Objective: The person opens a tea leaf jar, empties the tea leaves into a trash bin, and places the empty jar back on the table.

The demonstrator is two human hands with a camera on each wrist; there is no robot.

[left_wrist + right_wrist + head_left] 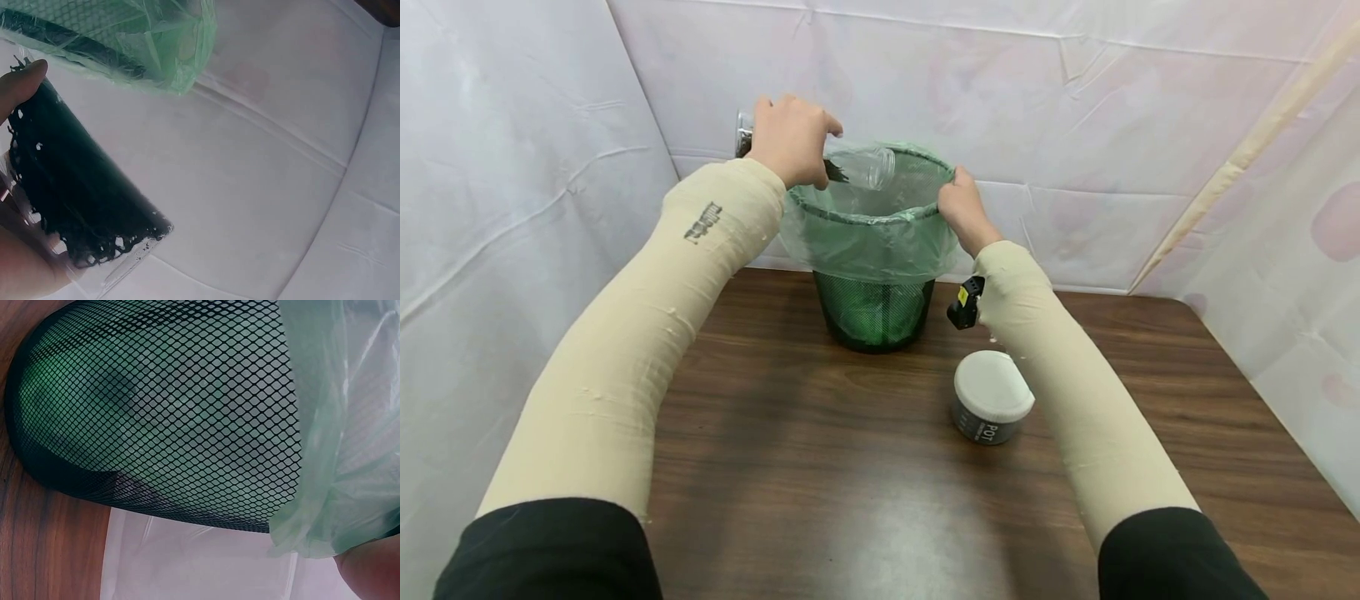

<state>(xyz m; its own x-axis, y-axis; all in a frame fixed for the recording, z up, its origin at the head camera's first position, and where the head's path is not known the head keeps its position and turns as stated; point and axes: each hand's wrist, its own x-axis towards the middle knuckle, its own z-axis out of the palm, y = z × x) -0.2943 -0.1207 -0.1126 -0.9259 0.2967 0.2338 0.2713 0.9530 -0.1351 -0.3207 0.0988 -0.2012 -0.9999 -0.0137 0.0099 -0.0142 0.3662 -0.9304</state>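
Observation:
My left hand [790, 142] grips a clear cylindrical bottle [874, 168] around its middle, tipped nearly on its side with its mouth over the bin. Dark, thin, twisted strands [81, 181], like dried leaves, lie along the bottle's lower side, from its base to near my thumb in the left wrist view. Beneath it stands a black mesh waste bin [876, 312], lined with a translucent green plastic bag [880, 250] folded down over the rim. On the bin's right side, my right hand [964, 208] holds the bag-covered rim, thumb on top.
A small tub [994, 387] with a white lid and dark label stands in front of the bin, close by my right forearm. The brown wooden table [820, 467] meets white sheeting [1000, 83] behind the bin. A small black device [966, 302] sits at my right wrist.

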